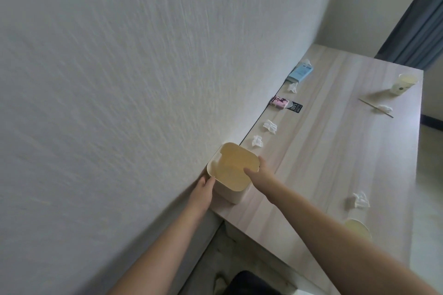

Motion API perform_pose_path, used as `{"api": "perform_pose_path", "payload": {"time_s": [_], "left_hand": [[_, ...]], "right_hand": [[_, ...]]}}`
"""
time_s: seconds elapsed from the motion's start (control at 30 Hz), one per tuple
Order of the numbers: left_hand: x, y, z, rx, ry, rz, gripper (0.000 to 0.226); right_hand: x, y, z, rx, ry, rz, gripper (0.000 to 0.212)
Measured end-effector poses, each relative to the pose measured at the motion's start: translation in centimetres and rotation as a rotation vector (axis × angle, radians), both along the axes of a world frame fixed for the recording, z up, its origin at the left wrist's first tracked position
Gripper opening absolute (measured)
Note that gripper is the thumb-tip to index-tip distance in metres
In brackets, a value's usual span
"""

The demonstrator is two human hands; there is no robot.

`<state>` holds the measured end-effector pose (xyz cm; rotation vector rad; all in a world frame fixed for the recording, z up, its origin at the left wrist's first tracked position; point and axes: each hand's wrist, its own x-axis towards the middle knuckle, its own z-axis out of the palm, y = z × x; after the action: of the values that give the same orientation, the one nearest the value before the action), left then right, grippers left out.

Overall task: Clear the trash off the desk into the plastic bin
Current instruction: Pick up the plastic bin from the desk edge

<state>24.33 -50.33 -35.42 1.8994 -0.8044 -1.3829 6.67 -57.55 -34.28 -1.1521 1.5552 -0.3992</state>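
The cream plastic bin is gripped by both hands: left hand curled around its wall-side edge, right hand pinching the opposite rim.

Both arms outstretched; left hand, right hand in curled grip.
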Motion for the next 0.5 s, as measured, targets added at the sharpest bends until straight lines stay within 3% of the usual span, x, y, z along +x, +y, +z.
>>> {"api": "perform_pose_path", "payload": {"time_s": [0.2, 0.4, 0.5], "left_hand": [[-0.9, -0.1, -0.1, -0.058, 0.045, 0.043, 0.062], [-2.0, 0.2, 1.6, -0.101, 0.043, -0.025, 0.089], [-2.7, 0.4, 2.1, -0.122, 0.026, -0.068, 0.076]], "right_hand": [[-0.6, 0.1, -0.5, -0.002, -0.064, 0.005, 0.064], [-1.9, 0.3, -0.6, -0.019, -0.096, -0.045, 0.068], [-3.0, 0.2, -0.1, -0.047, -0.097, -0.058, 0.07]]}}
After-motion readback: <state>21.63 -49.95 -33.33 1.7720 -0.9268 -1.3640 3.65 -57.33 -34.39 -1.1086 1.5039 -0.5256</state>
